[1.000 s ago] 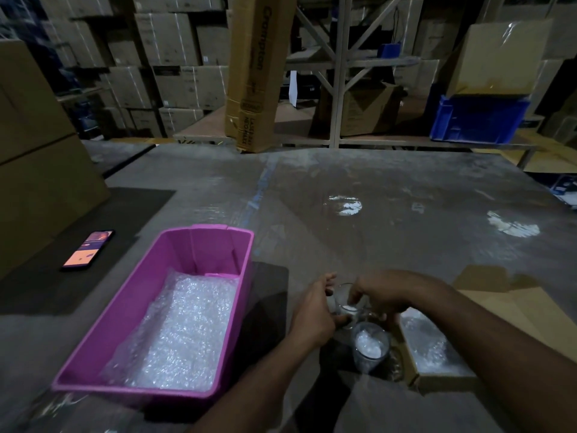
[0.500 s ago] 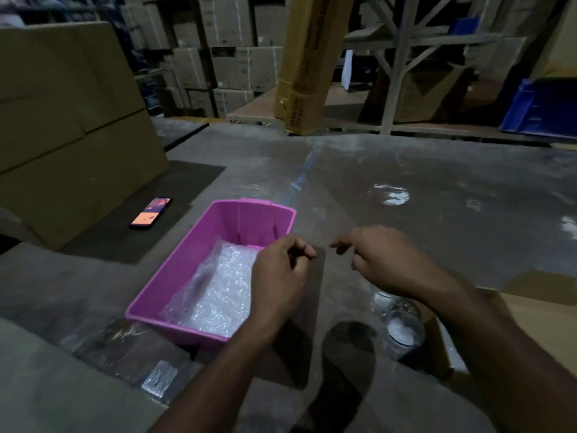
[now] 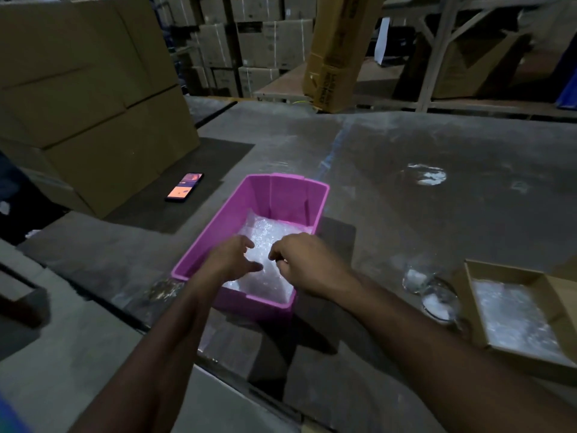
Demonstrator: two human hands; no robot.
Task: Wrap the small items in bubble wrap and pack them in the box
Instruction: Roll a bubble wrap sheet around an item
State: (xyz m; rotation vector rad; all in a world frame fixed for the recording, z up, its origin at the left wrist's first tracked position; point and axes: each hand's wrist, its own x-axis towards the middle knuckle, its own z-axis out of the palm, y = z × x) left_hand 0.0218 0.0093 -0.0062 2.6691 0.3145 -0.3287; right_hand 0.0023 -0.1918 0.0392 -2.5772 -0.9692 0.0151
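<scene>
Both empty, left hand (image 3: 232, 259) and right hand (image 3: 307, 262) loosely spread above bubble wrap (image 3: 265, 245) in pink bin (image 3: 282, 195) at centre frame; risk of snagging several sheets together, glass items (image 3: 432, 292) waiting lower right beside cardboard box (image 3: 549, 276).

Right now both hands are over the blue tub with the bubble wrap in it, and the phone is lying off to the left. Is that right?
Almost. The tub is pink, not blue, as the head view shows. The rest holds: the left hand and right hand are over it, bubble wrap lies inside, and the phone lies to the left.
</scene>
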